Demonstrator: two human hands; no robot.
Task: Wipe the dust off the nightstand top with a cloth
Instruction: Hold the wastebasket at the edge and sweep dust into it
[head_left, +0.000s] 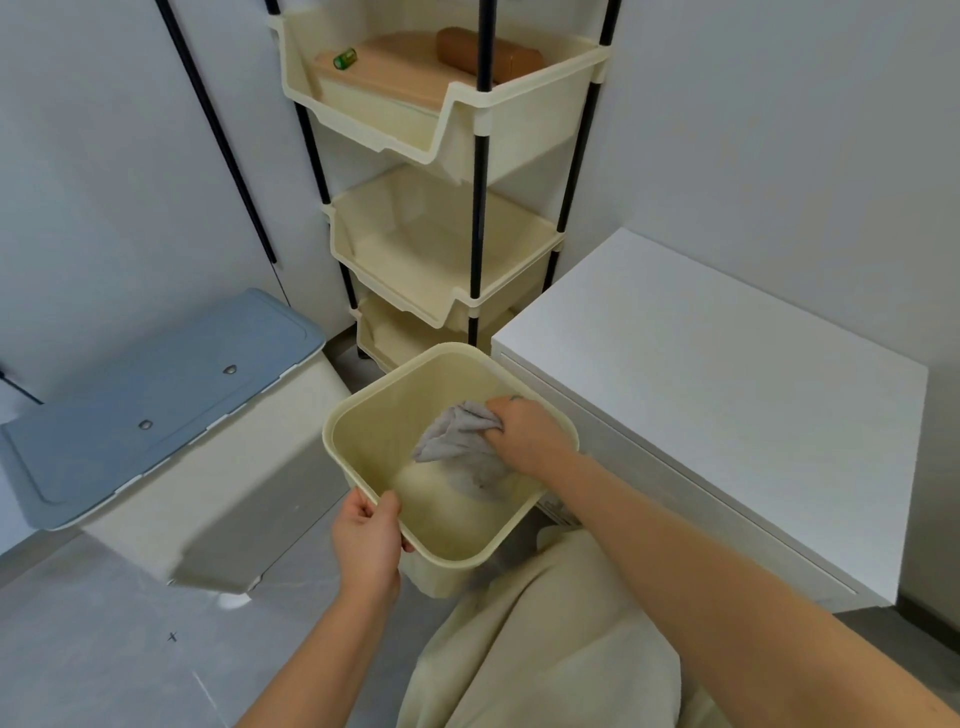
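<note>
Here, a pale yellow square plastic bin (363, 415) sits low in front of the person, just left of the white flat-topped nightstand (727, 364). The right hand (524, 436) reaches down inside the bin w/ fingers closed around the top of a crumpled grey cloth (457, 441); the rest of the cloth hangs towards the bin's bottom. The left hand (366, 540) clamps the bin's near-left rim, thumb inside the wall, fingers wrapped outside.

The nightstand top is plain matte white, bare, set into the room's right corner against a pale grey wall (779, 130). Whether there's dust on it can't be told from this view. A thin drawer seam runs along its front edge.

Behind the bin stands a cream plastic tiered rack on black poles (441, 249), three open trays stacked. The top tray holds a tan flat board (405, 62), w/ a small green can (344, 58) lying on it and a brown cylindrical roll (483, 54) at the back. The middle tray looks bare inside; the lowest is mostly hidden by the bin.

To the left is a cream storage box w/ a blue-grey lid (156, 395), tilted in the wide-angle view. The floor (104, 649) is grey tile w/ a small black x mark. The person's beige trouser leg (545, 649) fills the lower centre, between the two forearms.
</note>
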